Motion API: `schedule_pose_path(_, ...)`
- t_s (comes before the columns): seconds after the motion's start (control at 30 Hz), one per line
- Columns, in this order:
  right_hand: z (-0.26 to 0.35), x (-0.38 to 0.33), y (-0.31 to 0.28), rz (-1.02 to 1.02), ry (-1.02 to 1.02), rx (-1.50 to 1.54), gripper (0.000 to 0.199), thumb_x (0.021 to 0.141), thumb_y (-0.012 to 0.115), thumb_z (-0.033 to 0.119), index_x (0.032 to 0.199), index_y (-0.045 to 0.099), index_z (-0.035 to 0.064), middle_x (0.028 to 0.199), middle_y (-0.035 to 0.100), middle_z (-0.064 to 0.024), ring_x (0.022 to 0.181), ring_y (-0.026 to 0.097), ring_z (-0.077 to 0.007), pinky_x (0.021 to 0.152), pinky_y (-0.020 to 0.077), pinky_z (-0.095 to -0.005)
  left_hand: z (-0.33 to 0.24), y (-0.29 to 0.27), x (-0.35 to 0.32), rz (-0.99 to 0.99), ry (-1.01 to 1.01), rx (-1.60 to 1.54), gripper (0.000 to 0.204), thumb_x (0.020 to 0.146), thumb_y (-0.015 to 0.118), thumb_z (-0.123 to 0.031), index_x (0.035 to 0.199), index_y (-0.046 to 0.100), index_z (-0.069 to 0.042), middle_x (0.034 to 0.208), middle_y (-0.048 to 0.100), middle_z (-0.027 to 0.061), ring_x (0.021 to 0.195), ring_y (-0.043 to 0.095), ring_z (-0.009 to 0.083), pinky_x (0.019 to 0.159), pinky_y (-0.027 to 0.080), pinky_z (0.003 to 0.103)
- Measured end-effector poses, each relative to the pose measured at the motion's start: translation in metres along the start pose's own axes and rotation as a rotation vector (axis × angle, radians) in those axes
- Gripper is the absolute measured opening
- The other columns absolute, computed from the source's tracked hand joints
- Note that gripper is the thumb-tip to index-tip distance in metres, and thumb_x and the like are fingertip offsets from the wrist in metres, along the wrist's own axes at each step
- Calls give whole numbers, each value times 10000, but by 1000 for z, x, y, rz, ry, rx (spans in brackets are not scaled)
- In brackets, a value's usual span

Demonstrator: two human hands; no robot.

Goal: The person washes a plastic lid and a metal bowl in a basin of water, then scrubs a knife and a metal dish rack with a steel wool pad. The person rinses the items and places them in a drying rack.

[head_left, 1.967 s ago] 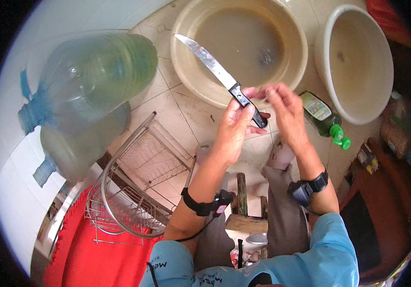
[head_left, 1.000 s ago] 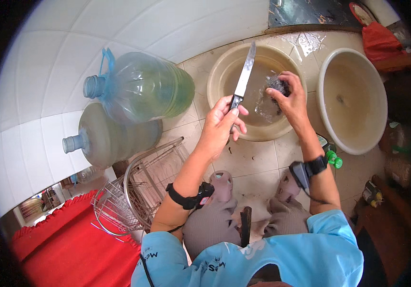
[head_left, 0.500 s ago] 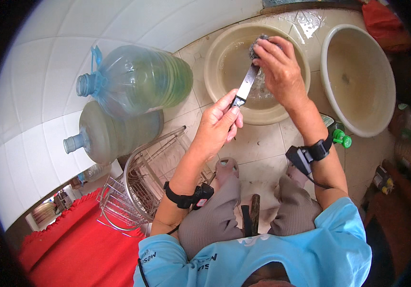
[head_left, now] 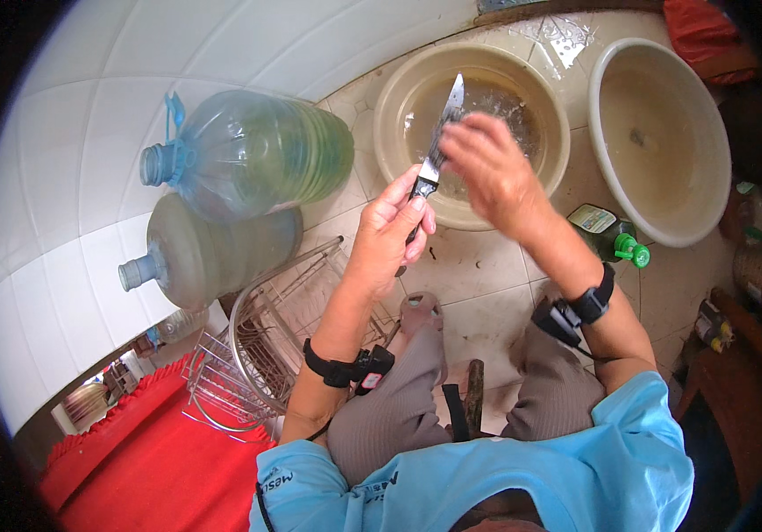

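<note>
My left hand [head_left: 385,232] is closed around the black handle of a knife [head_left: 457,92], whose blade points up and away over a beige basin [head_left: 384,111]. My right hand [head_left: 500,186], smeared by motion, presses a grey scouring pad [head_left: 440,142] against the blade's middle, with the tip sticking out past it. Cloudy water stands in the basin below. Right of it is a second beige basin [head_left: 664,168], also holding murky water. A dark green bottle with a bright green cap [head_left: 633,251] lies between that basin and my right forearm.
Two big plastic water jugs, one greenish [head_left: 257,155] and one greyer [head_left: 221,244], lie at the left by the white tiled wall. A metal wire rack [head_left: 265,328] stands near my left forearm. Red cloth [head_left: 168,452] spreads at the lower left. Another red item [head_left: 704,35] is at the far right.
My right hand has drawn the scouring pad down the blade from the tip toward the handle, baring the tip. My left hand with the knife has shifted slightly nearer and left.
</note>
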State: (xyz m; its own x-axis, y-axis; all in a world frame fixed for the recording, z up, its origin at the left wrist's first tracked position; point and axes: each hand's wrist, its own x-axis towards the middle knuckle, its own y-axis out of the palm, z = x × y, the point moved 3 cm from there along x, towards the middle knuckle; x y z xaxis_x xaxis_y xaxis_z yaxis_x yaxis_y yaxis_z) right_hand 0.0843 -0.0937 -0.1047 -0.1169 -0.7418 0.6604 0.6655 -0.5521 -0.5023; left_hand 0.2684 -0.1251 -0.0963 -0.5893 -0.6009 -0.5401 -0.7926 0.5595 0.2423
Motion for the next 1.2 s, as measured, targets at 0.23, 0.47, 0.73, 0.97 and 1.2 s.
schedule_pose_path(0.23,-21,-18,-5,9,6,-47,303,730,713,-48,1025,648,-18,1061,658,-145,1051,578,-362,863,524,-414,-8,4,-1,20,93,12,482,1021,472,-110,1489,362,-77,813,566,46,503,413,46,451,345,179)
schedule_pose_path(0.47,-17,-11,-13,-71,90,-165,349,739,743,16,1071,637,4,1123,651,-119,1091,557,-355,903,503,-432,-8,12,4,-27,116,111,480,1017,490,-123,1480,374,-70,826,576,50,529,418,42,466,344,171)
schedule_pose_path(0.73,-12,2,-14,-111,-74,-134,401,696,733,1,1083,628,-6,1136,643,-125,1122,549,-350,918,485,-448,-7,16,3,10,122,75,487,1012,506,-128,1479,379,-73,825,568,41,531,411,41,466,338,170)
schedule_pose_path(0.97,-19,-2,-11,-56,36,-202,383,710,727,27,1080,631,5,1134,638,-124,1124,551,-339,851,477,-438,-5,17,5,-1,89,140,490,1011,509,-131,1480,379,-71,818,562,34,531,407,37,466,333,170)
schedule_pose_path(1.2,-26,-3,-13,-46,8,-246,381,705,671,0,1083,624,-5,1135,635,-129,1150,541,-346,846,464,-441,-3,19,5,21,41,152,502,1000,510,-101,1484,378,-69,816,563,32,538,417,43,476,358,186)
